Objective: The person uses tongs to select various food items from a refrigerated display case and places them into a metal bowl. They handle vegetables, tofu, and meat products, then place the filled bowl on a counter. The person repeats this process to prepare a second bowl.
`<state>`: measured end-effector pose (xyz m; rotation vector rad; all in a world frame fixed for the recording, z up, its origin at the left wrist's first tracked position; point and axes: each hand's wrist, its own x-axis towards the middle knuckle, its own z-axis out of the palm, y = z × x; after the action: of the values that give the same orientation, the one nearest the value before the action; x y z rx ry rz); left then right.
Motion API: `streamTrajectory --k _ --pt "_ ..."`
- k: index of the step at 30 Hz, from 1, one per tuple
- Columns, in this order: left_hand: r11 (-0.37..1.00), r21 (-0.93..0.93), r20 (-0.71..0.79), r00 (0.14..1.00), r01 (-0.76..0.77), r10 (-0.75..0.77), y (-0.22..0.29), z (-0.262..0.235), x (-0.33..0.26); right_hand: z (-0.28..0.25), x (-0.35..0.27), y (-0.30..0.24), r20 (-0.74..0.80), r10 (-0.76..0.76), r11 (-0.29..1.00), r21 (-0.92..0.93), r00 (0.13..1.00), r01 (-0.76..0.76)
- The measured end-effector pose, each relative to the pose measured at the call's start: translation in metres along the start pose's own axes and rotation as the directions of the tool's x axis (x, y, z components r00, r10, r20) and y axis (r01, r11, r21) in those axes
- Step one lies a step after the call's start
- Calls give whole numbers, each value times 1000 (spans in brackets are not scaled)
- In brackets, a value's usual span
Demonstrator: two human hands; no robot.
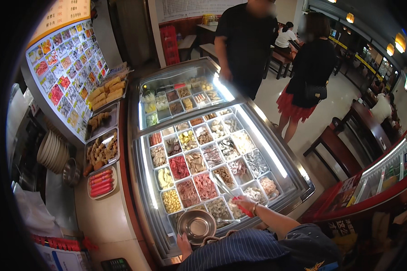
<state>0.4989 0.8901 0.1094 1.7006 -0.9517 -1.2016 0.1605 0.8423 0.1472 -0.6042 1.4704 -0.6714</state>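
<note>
Steel bowl (197,224) held by left hand (183,244) at its near rim, over chilled display case (145,180) | right hand (243,203) closed on red-handled tongs (233,196) above food trays (199,167) | hands apart.

Left hand (183,244) mostly hidden under the steel bowl (197,224) – grip unreadable. Beside the bowl, right hand (242,204) covers most of the red-handled tongs (245,210). Tray contents beyond the bowl too small to identify – far-side customers' faces blurred.
</note>
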Motion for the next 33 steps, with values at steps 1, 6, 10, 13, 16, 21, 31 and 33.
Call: streamTrajectory --k 1,6,10,13,16,21,31,33 --pt "1000 16 -1 1000 -5 5 2 0 -1 4 -8 12 38 26 999 -47 999 -24" --pt "1000 -1 -37 999 -12 12 7 0 -2 11 -34 50 130 200 976 -116 971 -185" --pt "1000 -3 4 1000 31 -31 7 -2 1 11 -45 64 181 250 968 -75 951 -240" --pt "998 -53 -42 999 27 -30 26 6 -8 12 -44 60 214 256 967 -60 942 -249" --pt "999 -41 -34 999 7 -8 21 5 -8 10 -42 62 246 266 964 -68 932 -257" --pt "999 -32 -38 999 21 -22 5 -1 1 8 -43 57 246 278 958 -135 928 -252" --pt "990 -137 -113 993 14 -30 -13 -1 8 12 -51 53 215 183 952 -281 959 -119" --pt "996 -88 -222 975 -18 -2 -15 2 7 13 -51 54 203 173 949 -298 964 -108"
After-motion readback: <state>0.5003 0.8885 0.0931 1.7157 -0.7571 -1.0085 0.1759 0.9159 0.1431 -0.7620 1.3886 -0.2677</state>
